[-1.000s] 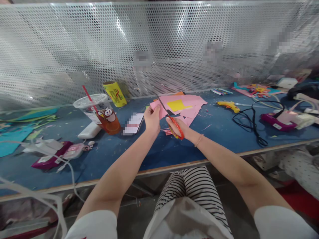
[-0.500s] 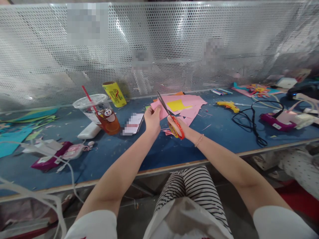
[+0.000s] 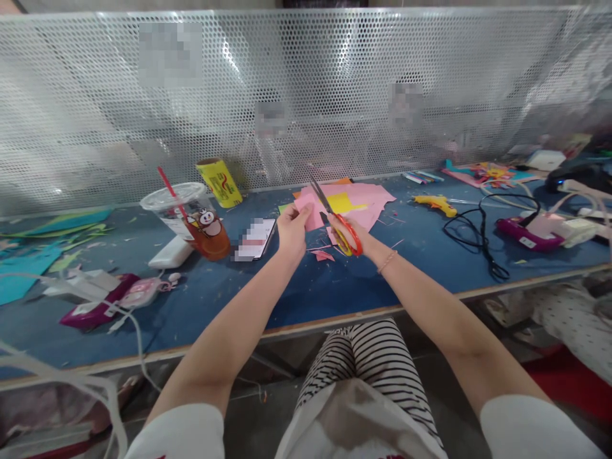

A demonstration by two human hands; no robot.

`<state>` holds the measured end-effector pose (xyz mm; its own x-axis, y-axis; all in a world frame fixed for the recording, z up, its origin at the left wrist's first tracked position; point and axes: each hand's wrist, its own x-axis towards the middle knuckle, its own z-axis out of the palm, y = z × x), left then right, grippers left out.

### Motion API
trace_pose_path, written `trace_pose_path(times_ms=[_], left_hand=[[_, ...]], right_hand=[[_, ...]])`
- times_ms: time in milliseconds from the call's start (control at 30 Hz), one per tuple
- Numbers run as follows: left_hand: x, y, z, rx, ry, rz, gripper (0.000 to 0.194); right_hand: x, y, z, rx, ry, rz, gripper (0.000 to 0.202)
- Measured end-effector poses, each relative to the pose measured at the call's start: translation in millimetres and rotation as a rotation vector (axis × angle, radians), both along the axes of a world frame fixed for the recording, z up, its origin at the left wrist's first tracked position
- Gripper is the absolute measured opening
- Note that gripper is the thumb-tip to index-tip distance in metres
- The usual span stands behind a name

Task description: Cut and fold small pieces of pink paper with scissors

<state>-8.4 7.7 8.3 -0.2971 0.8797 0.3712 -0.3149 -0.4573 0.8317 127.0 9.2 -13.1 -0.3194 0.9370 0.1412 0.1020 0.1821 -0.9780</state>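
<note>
My left hand [image 3: 292, 229] pinches a piece of pink paper [image 3: 306, 209] above the blue table [image 3: 310, 290]. In my right hand [image 3: 349, 234] are red-handled scissors [image 3: 340, 223], blades pointing up and away, their tips just right of the held paper. Behind both hands lies a pile of pink sheets [image 3: 363, 203] with a yellow sheet [image 3: 340, 201] on top. Small pink scraps [image 3: 323, 255] lie on the table under my hands.
A plastic cup with a red straw [image 3: 194, 217], a yellow can [image 3: 218, 182] and a phone [image 3: 255, 238] stand to the left. A yellow glue gun [image 3: 436, 203], black cable [image 3: 478, 239] and purple devices [image 3: 528, 231] lie to the right. Perforated metal screen [image 3: 306, 89] closes the back.
The scissors and my right hand have shifted a little to the right, away from the pink paper. My left hand stays where it was with the paper.
</note>
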Motion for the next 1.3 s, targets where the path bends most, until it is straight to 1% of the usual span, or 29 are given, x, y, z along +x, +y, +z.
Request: trace_pose_path(times_ms=[67, 133, 200, 300, 400, 500, 567, 633, 667, 700, 767, 800, 833, 900, 1000, 1100, 1167, 1300], left_hand=[[-1.0, 1.1, -0.4, -0.05, 0.002, -0.009, 0.022], [-2.4, 2.5, -1.1, -0.1, 0.025, -0.015, 0.022], [-4.7, 4.6, -2.4, -0.136, 0.077, -0.006, 0.02], [-8.5, 8.7, -5.2, -0.164, 0.148, 0.005, 0.015], [-9.7, 11.4, -7.6, -0.192, 0.152, -0.028, 0.014], [-7.6, 11.1, -9.1, -0.221, 0.14, -0.063, 0.012], [-5.7, 10.2, -10.2, -0.211, 0.162, -0.076, 0.011], [-4.2, 9.5, -11.7, -0.187, 0.21, -0.071, 0.015], [-3.7, 9.4, -12.6, -0.177, 0.238, -0.066, 0.016], [-3.4, 9.3, -13.5, -0.171, 0.267, -0.06, 0.017], [-2.8, 9.4, -15.4, -0.165, 0.313, -0.051, 0.018], [-2.5, 9.5, -16.3, -0.16, 0.325, -0.053, 0.019], [-2.3, 9.6, -17.1, -0.154, 0.326, -0.06, 0.019], [-1.8, 10.0, -18.6, -0.148, 0.301, -0.091, 0.021], [-0.9, 11.2, -20.2, -0.164, 0.271, -0.148, 0.02], [1.4, 11.5, -20.6, -0.166, 0.283, -0.131, 0.019], [3.9, 10.0, -19.8, -0.183, 0.279, -0.122, 0.022], [8.5, 2.8, -16.2, -0.23, 0.311, -0.199, 0.028]], right_hand=[[6.0, 11.2, -0.1, -0.148, 0.026, -0.083, 0.046], [10.4, 20.0, -1.8, -0.164, 0.002, -0.145, 0.042], [14.4, 25.6, -4.1, -0.091, -0.057, -0.186, 0.039], [22.1, 30.2, -8.6, 0.103, -0.197, -0.271, 0.033], [32.5, 33.9, -14.9, 0.221, -0.384, -0.35, 0.025], [40.7, 35.7, -19.0, 0.326, -0.593, -0.335, 0.023], [42.0, 34.4, -17.1, 0.381, -0.676, -0.313, 0.022], [39.5, 31.5, -11.4, 0.456, -0.643, -0.362, 0.022], [37.2, 29.9, -7.9, 0.478, -0.562, -0.4, 0.023], [34.5, 28.3, -4.7, 0.461, -0.46, -0.344, 0.024], [28.9, 25.8, -0.4, 0.374, -0.242, -0.166, 0.031], [26.5, 24.9, 0.3, 0.348, -0.182, -0.09, 0.031], [24.4, 24.3, 0.2, 0.338, -0.15, -0.05, 0.029], [21.7, 23.5, -1.7, 0.339, -0.146, -0.01, 0.025], [20.5, 23.3, -4.3, 0.35, -0.16, -0.007, 0.024], [21.2, 24.0, -4.2, 0.361, -0.164, -0.038, 0.025], [21.7, 24.6, -3.3, 0.368, -0.169, -0.063, 0.027], [21.2, 23.5, -1.5, 0.383, -0.17, -0.081, 0.031]])
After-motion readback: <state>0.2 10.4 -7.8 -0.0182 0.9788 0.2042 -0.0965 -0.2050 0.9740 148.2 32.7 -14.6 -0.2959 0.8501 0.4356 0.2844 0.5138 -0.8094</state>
